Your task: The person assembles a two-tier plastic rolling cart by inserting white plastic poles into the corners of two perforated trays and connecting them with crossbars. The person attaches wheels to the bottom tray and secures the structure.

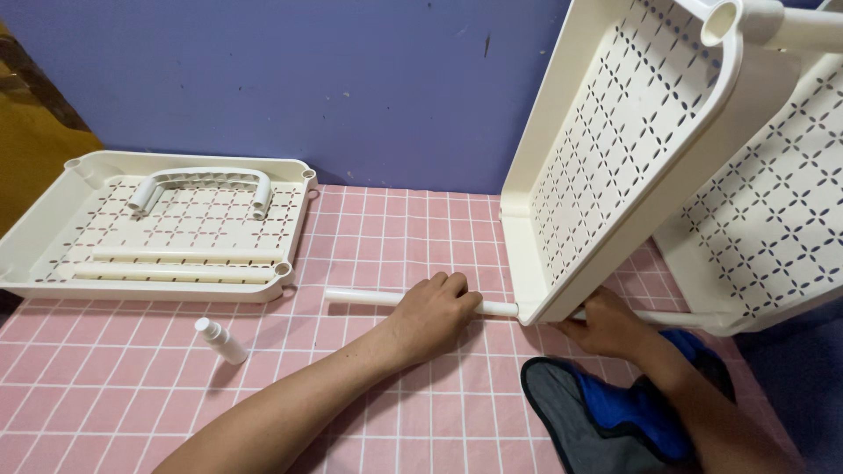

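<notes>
My left hand [436, 307] has its fingers [457, 285] wrapped shut around the white tube [362, 298], whose long axis runs level along the pink surface [421, 228] rightward into the tilted tray's [615, 158] corner, where my right hand [606, 323] grips underneath.

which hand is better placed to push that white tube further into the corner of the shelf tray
Left. The left hand already wraps the white tube lying on the floor, in line with the tray corner. The right hand sits under that corner, steadying it.
</notes>
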